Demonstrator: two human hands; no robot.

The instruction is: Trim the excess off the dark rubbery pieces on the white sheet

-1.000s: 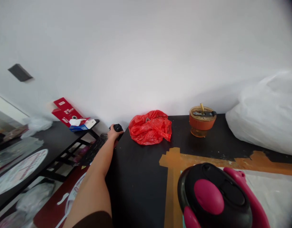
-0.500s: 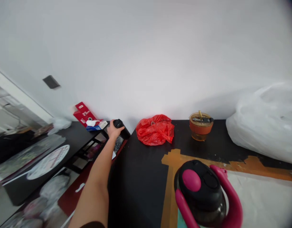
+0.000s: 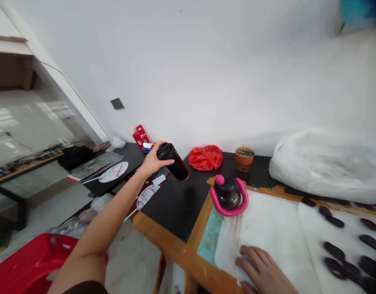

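My left hand (image 3: 153,162) is wrapped round the upper end of a black tumbler (image 3: 177,163). The tumbler is tilted, its lid toward my hand and its base over the dark table. On the white sheet (image 3: 270,220) my right hand (image 3: 264,270) lies with fingers stretched out and nothing in them. Beyond my right hand stands a dark bottle (image 3: 228,193) with a black lid and a pink carrying loop. Several dark oval pieces (image 3: 334,251) lie on the sheet to the right.
A red plastic bag (image 3: 205,157), an amber cup with a brown band (image 3: 244,158) and a large white plastic bag (image 3: 322,167) sit along the wall. On the left are a round white fan (image 3: 114,172), a red box (image 3: 140,136) and a red plastic stool (image 3: 31,261).
My left hand has brought the black tumbler from beside the table up over its left part. My right hand has come into view on the sheet. The view has shifted back and left.
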